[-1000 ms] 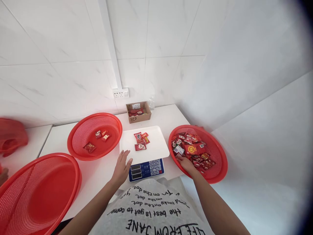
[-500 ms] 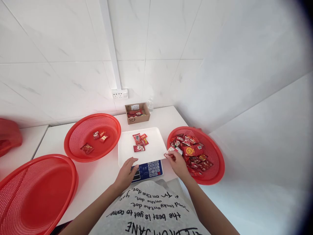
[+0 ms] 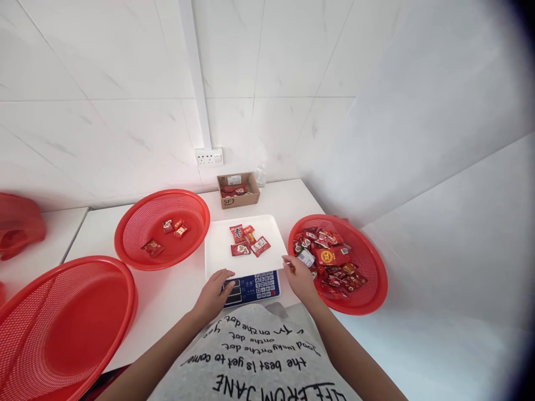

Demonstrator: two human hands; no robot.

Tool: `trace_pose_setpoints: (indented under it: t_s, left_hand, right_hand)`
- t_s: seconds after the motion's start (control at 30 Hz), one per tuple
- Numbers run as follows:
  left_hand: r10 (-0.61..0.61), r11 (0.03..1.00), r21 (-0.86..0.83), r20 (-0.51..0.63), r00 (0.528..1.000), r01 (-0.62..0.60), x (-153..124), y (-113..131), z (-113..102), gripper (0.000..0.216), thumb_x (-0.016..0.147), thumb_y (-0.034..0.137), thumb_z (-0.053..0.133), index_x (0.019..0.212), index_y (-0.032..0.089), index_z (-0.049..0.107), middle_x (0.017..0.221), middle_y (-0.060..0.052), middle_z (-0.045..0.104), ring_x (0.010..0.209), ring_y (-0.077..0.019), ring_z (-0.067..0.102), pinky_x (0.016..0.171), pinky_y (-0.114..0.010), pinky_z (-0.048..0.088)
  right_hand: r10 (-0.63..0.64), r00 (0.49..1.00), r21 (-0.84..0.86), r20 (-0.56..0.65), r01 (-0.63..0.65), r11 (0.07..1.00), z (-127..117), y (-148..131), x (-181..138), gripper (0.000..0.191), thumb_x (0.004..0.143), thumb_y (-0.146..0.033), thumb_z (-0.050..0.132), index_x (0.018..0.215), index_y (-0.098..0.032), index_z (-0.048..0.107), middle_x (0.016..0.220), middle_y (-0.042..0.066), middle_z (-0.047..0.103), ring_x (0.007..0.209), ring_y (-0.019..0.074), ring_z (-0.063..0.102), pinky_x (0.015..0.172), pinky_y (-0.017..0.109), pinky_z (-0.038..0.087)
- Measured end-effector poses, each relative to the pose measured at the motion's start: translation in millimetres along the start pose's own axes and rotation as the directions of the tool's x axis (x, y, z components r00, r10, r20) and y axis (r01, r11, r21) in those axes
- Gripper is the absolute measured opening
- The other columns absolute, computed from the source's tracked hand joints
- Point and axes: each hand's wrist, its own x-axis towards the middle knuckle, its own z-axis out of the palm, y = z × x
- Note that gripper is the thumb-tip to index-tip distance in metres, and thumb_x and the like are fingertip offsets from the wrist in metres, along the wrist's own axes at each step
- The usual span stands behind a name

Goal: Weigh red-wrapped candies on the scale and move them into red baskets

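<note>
Several red snack packets (image 3: 241, 250) lie in a group on the white tray (image 3: 217, 264) of a weighing scale (image 3: 251, 288). One packet with a white label (image 3: 260, 246) is the rightmost of them. My left hand (image 3: 213, 295) rests at the tray's front left edge with fingers stretched out and nothing in it. At the front right corner, my right hand (image 3: 299, 277) has its fingers loosely bent and apart, with no packet showing in them. Just right of that hand is a red basket (image 3: 378, 278) heaped with similar packets (image 3: 334, 256).
A small cardboard box (image 3: 239, 200) of red packets stands behind the tray, beside a clear plastic item (image 3: 261, 176). Leftward, a red basket (image 3: 125, 245) holds a few packets, and a larger red basket (image 3: 83, 328) sits nearer me. A wall socket (image 3: 209, 157) is behind.
A white-labelled packet now lies on the right of the group on the tray. My right hand's fingers have loosened at the corner; the left hand stays at the front edge.
</note>
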Motion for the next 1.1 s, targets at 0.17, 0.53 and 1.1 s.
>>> trace_pose_setpoints:
  t_s: [0.17, 0.53, 1.1]
  left_hand:
    - [0.110, 0.988, 0.106, -0.007, 0.994, -0.109, 19.9, -5.7, -0.9, 0.027, 0.088, 0.028, 0.041, 0.107, 0.023, 0.060, 0.112, -0.006, 0.063, 0.110, -0.0196, 0.055, 0.096, -0.039, 0.046]
    - [0.249, 0.876, 0.387, 0.147, 0.957, -0.288, 82.9, 9.2, 20.9, 0.039, 0.084, 0.019, 0.046, 0.123, 0.015, 0.050, 0.137, -0.012, 0.047, 0.129, -0.0244, 0.037, 0.107, -0.043, 0.031]
    - [0.165, 0.891, 0.421, 0.051, 0.985, -0.171, 97.9, 3.4, 17.7, 0.055, 0.083, 0.034, 0.053, 0.135, 0.020, 0.039, 0.142, -0.012, 0.037, 0.127, -0.0276, 0.037, 0.104, -0.042, 0.032]
  right_hand:
    - [0.012, 0.996, -0.247, -0.093, -0.035, 0.968, -13.6, 39.6, -25.2, 0.039, 0.084, -0.034, 0.039, 0.113, -0.015, 0.057, 0.114, 0.014, 0.059, 0.110, 0.0251, 0.050, 0.096, 0.041, 0.039]
    - [0.227, 0.974, -0.486, 0.027, -0.185, 0.854, -11.5, 41.9, -32.7, 0.048, 0.089, -0.035, 0.031, 0.130, -0.013, 0.045, 0.127, 0.015, 0.053, 0.115, 0.0261, 0.049, 0.090, 0.036, 0.042]
    - [0.216, 0.976, -0.549, -0.011, -0.186, 0.815, -6.7, 47.2, -33.5, 0.044, 0.091, -0.034, 0.031, 0.129, -0.016, 0.046, 0.121, 0.011, 0.055, 0.109, 0.0218, 0.051, 0.085, 0.030, 0.041]
